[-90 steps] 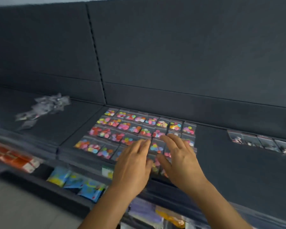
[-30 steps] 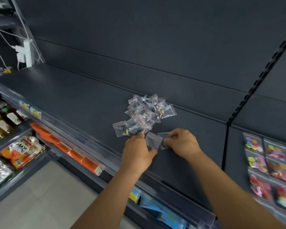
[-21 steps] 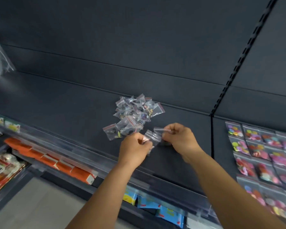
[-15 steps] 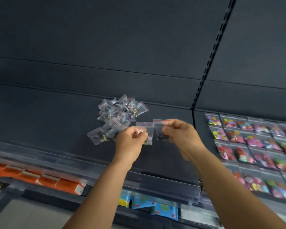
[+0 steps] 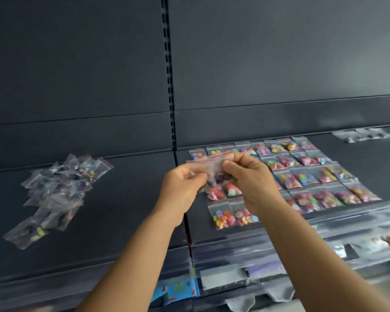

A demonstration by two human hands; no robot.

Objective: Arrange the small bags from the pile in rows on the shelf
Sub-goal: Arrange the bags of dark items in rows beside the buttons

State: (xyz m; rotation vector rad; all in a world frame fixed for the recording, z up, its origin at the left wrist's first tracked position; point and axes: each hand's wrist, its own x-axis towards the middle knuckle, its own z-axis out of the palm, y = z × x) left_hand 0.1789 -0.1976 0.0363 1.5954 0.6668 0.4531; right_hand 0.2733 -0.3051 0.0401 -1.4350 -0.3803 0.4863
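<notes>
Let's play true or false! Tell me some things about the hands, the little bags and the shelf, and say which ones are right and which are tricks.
1. Both hands hold small clear bags. True: the left hand and right hand pinch the held bags between them.
2. The messy pile of bags lies to the right of the hands. False: it lies to their left on the shelf.
3. The colourful bags lie in tidy rows. True.
4. The held bags lie flat on the shelf. False: they are held up above it.
5. The bags in the rows are empty. False: they hold bright, colourful bits.
</notes>
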